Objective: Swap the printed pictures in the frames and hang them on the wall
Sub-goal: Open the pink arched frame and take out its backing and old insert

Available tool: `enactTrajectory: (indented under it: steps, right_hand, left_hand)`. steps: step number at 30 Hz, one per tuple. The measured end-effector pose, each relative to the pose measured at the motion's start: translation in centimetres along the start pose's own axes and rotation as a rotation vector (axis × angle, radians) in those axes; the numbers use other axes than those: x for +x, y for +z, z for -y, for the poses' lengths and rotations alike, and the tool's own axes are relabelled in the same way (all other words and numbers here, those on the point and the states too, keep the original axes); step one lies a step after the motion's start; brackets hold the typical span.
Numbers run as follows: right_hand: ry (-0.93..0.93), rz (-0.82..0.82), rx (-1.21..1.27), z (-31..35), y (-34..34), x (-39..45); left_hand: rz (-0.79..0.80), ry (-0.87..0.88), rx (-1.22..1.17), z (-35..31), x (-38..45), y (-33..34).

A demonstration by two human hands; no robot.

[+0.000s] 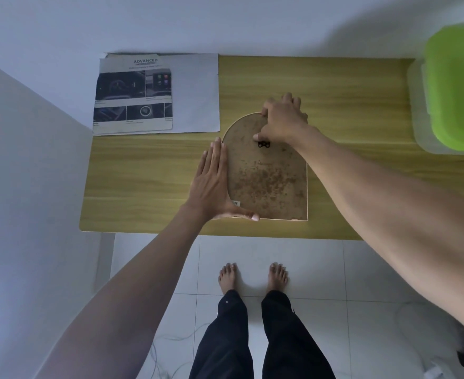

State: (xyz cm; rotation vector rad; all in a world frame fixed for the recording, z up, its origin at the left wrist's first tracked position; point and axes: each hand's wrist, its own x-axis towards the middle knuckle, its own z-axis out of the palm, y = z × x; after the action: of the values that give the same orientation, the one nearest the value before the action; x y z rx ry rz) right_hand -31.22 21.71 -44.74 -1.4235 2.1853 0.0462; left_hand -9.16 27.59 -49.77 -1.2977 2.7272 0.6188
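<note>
Table (154, 170) of pale yellow-green wood grain, pushed against a white wall. Lime-green lidded plastic box (455, 86) at the far right edge. Printed picture (135, 97) at the far left corner: dark car-interior photos under the heading "ADVANCED", lying on a plain white sheet (198, 91).

Arched picture frame (269, 176) face down at the table's middle, close to the near edge. Brown fibreboard back, heavily mottled with dark stains; round top pointing far, square bottom pointing near; thin pale rim all around. Small black metal hanger (263, 144) fixed near the arch.

Left hand (214, 184) flat with fingers straight, laid along the frame's left edge, thumb reaching under the near left corner. Right hand (282, 119) curled over the top of the arch, fingers hooked past the far rim, thumb pressing the board just beside the hanger.

Probably light and rigid, with a thin backing likely to flex or snap if pried hard. Glass possibly underneath, though hidden. Best held by the rim at both sides, not by the hanger.
</note>
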Motion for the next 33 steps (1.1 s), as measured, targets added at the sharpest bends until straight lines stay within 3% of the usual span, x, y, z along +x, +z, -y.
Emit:
enactTrajectory:
  steps: [10,15,24,33]
  right_hand:
    - [0.027,0.099,-0.04,0.4,-1.5,1.4]
    - [-0.008,0.075,0.147,-1.7,-2.4,0.6]
    - [0.195,-0.042,0.62,-6.7,-0.5,-4.9]
    - [0.144,-0.197,0.971,-7.2,3.4,-8.2]
  left_hand:
    - [0.015,-0.019,0.012,0.1,0.0,-0.1]
    - [0.015,-0.02,0.007,0.2,0.0,0.0]
    - [-0.01,-0.028,0.0,0.0,-0.1,0.3]
    - [-0.036,-0.003,-0.1,0.1,-0.2,0.5]
